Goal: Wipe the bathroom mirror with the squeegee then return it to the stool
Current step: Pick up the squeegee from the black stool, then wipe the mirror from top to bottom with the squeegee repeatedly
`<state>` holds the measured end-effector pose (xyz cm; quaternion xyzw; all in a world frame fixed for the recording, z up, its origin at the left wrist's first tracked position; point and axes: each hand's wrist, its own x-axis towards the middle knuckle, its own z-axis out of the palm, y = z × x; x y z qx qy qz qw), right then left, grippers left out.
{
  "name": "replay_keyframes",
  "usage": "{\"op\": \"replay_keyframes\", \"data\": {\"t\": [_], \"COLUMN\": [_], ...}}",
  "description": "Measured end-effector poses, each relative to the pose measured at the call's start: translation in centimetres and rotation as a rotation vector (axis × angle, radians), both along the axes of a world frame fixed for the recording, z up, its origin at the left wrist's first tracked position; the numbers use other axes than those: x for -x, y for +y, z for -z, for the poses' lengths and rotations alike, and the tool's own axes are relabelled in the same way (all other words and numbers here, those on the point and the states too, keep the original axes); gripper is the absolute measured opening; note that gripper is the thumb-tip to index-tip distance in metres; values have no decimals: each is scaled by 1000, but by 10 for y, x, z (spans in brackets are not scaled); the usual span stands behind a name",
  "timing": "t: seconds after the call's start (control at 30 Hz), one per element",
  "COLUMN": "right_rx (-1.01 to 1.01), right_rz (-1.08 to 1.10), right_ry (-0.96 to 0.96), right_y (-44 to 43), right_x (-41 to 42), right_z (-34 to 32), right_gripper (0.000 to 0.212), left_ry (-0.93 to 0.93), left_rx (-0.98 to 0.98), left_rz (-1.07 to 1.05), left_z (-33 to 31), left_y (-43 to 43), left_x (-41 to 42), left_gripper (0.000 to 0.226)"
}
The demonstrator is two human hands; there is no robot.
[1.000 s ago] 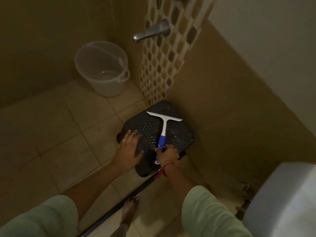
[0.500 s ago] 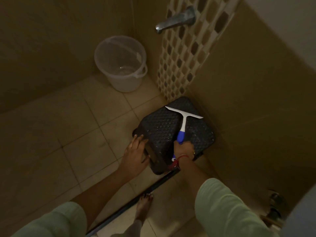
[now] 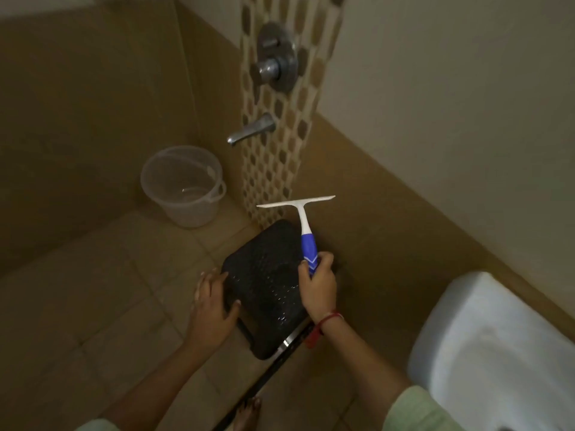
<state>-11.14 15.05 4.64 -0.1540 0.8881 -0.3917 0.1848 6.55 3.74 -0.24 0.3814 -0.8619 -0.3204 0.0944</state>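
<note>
A home bathroom: tiled floor (image 3: 93,290), wall tap (image 3: 250,130) (mosaic strip behind), bucket (image 3: 183,185), toilet cistern (image 3: 497,346).

no readable text, labels, numbers

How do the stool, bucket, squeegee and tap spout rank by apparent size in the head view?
1. stool, the largest.
2. bucket, somewhat smaller here, though it sits farther from the camera, so its true size is unsure.
3. squeegee, long but thin.
4. tap spout, the smallest.
</note>
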Motion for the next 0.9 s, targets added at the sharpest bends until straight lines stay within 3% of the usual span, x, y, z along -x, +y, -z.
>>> {"op": "replay_keyframes", "data": {"t": [0.13,0.33,0.67,0.77,0.9], "right_rx": [62,241,623,711,772], "right_rz": [10,34,-138,-126,-87], "right_ry": [36,279,537,635,779], "right_y": [40,109,222,254,299], "right_x": [-5,-31,-80,-95,-101], "right_z": [-73,-160,-309,-344,-387], "right_gripper": [17,22,35,41,50], "left_ry": [-47,30,363,470,528], "left_rx": [-4,46,183,222,343], "left_rz": [54,136,193,331,354], "left_z": [-42,-114,-248,-284,-323], "left_y": [21,62,126,141,165], "left_x": [-1,12,36,46,73], "left_gripper": [68,65,62,56,62]}}
